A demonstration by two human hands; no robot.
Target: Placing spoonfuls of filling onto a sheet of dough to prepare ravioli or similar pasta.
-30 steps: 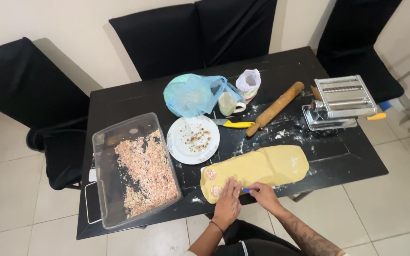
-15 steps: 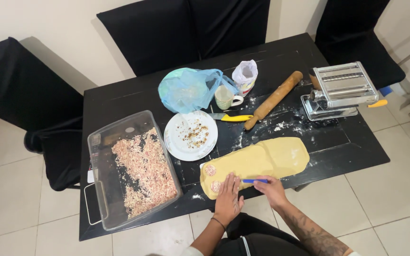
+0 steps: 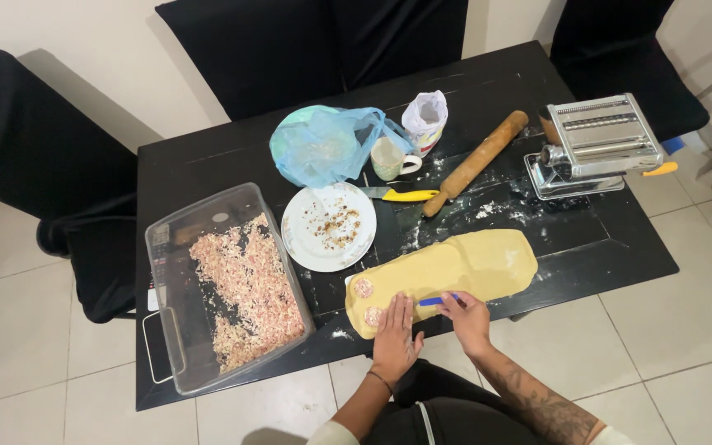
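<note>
My left hand [image 3: 395,338] lies flat and open on the yellow dough sheet [image 3: 447,272] at the bottom middle, so I hold it still while my right hand [image 3: 467,320], pinching the blue tool [image 3: 437,301], works slowly near the two filling lumps [image 3: 363,288].

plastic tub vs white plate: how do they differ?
The clear plastic tub is rectangular and deep; the white plate is round and shallow. The tub holds a heap of pinkish minced filling; the plate carries only scattered crumbs. Both sit side by side on the black table.
</note>
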